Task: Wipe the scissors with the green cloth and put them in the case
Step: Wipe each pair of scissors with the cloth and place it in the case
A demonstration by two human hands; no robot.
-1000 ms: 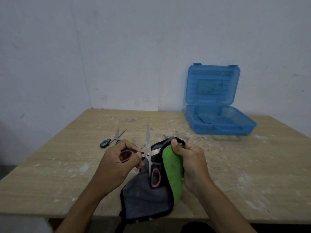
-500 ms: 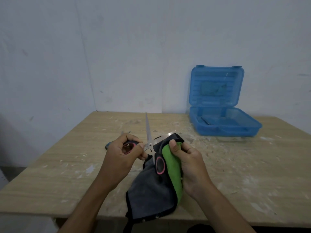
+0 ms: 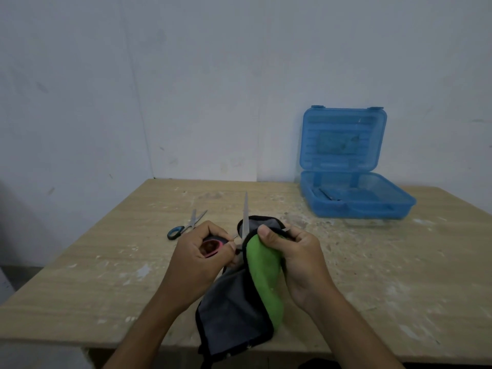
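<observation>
second blade, lower handle hidden by cloth (image 3: pixel 262 278) | case (image 3: pixel 356 201) contents unclear

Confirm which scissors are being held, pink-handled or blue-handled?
The pink-handled scissors: left hand grips their handle, one blade upright against the green-and-grey cloth. The blue-handled scissors lie untouched on the wooden table.

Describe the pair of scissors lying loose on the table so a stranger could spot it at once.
Start at the scuffed wooden table and look toward its left side, just beyond the left hand. There lies a small pair of metal scissors with blue handles, blades slightly parted. Unlike the pink-handled scissors gripped in that hand, nobody is touching this pair.
</observation>
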